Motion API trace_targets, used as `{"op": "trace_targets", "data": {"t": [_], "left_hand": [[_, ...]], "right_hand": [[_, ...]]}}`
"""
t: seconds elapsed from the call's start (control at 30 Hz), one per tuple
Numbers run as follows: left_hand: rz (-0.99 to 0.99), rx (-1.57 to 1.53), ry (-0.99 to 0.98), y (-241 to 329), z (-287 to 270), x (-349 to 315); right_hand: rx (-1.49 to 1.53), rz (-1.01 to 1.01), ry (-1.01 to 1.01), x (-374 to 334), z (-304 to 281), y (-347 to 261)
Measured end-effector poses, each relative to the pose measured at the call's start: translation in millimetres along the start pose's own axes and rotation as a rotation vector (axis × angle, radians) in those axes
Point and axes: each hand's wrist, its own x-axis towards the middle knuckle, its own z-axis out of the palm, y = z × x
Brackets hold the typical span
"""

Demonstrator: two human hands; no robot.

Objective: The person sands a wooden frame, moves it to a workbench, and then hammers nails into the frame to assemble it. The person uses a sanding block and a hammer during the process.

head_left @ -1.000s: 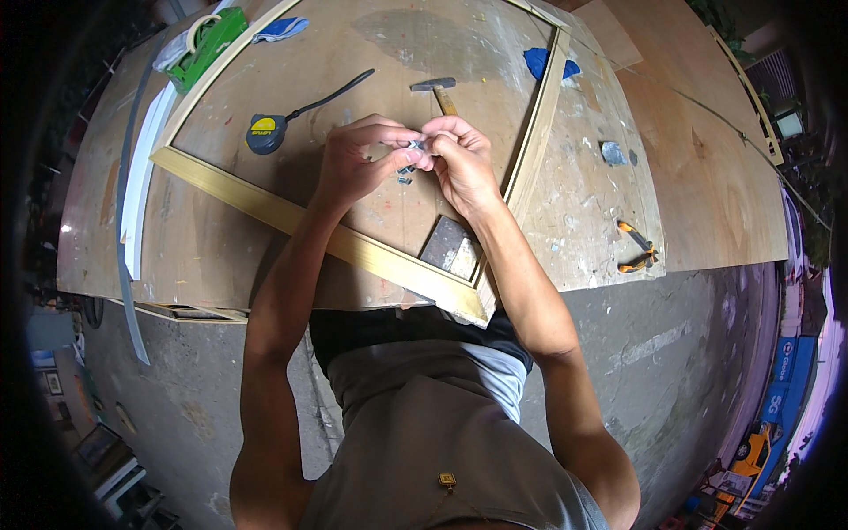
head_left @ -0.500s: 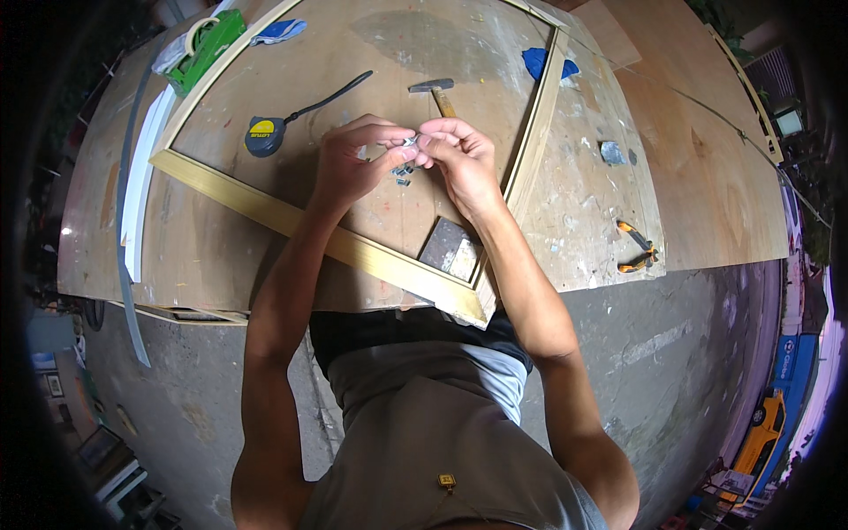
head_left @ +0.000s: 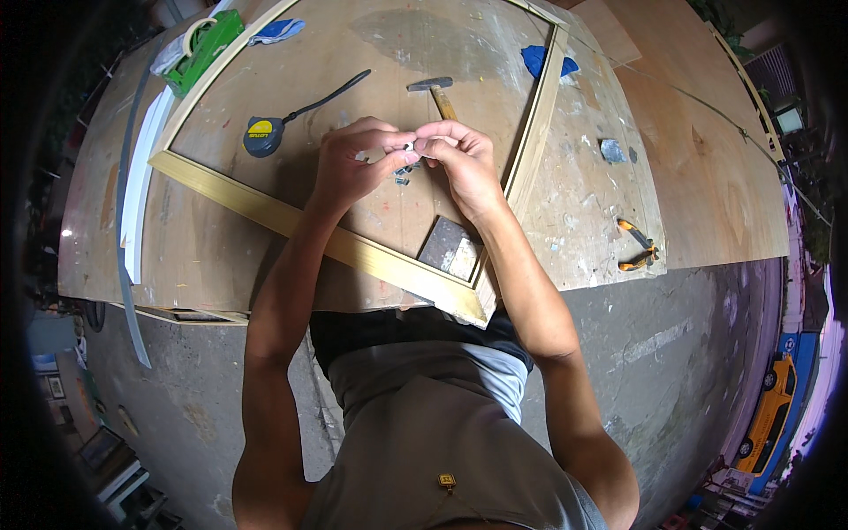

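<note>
My left hand (head_left: 353,168) and my right hand (head_left: 464,163) meet fingertip to fingertip above the tabletop, both closed in a pinch. Between them is a small metal piece (head_left: 410,147), mostly covered by the fingers, so its exact kind does not show. Just below the fingertips, several small dark metal pieces (head_left: 403,180) lie scattered on the wood. A hammer (head_left: 442,101) with a wooden handle rests beyond my right hand. Around all this runs a light wooden frame (head_left: 234,201); my forearms reach across its near corner, where a dark flat block (head_left: 439,243) sits inside.
A tape measure (head_left: 263,136) with a black strap lies left of my hands. Orange-handled pliers (head_left: 638,246) are at the right table edge. A green tool (head_left: 205,53), a white strip (head_left: 146,177) and a blue cloth (head_left: 533,62) lie farther out on the wooden table (head_left: 574,221).
My fingertips have shifted slightly around the small piece, bringing the two hands' tips closer together. Outside, the yellow vehicle at the far right has moved up in view.
</note>
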Motion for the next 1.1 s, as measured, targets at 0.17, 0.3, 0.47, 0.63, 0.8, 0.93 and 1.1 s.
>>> {"op": "trace_targets", "data": {"t": [0.17,0.3,0.47,0.63,0.8,0.93,1.1], "left_hand": [[-0.005,-0.031,-0.017,-2.1,0.9,-0.8],[-0.010,-0.035,-0.034,-0.2,-0.9,-0.5],[0.008,-0.081,-0.026,0.9,2.2,-0.8],[0.010,-0.120,-0.010,-0.4,2.3,-1.1],[0.010,-0.149,-0.006,-0.6,1.2,-1.2],[0.009,-0.163,0.017,-3.6,1.3,-1.5],[-0.004,-0.200,0.005,-3.3,0.7,-0.7]], "right_hand": [[0.038,-0.016,-0.013,1.1,-1.9,5.3],[0.044,-0.009,-0.026,0.5,-2.9,5.0],[0.067,-0.054,0.010,-0.9,1.5,6.1],[0.101,-0.084,0.037,-0.4,4.8,9.0],[0.102,-0.085,0.046,0.2,5.5,9.1],[0.105,-0.075,0.071,-0.4,5.7,9.4],[0.154,-0.033,0.049,0.8,6.2,5.0]]}}
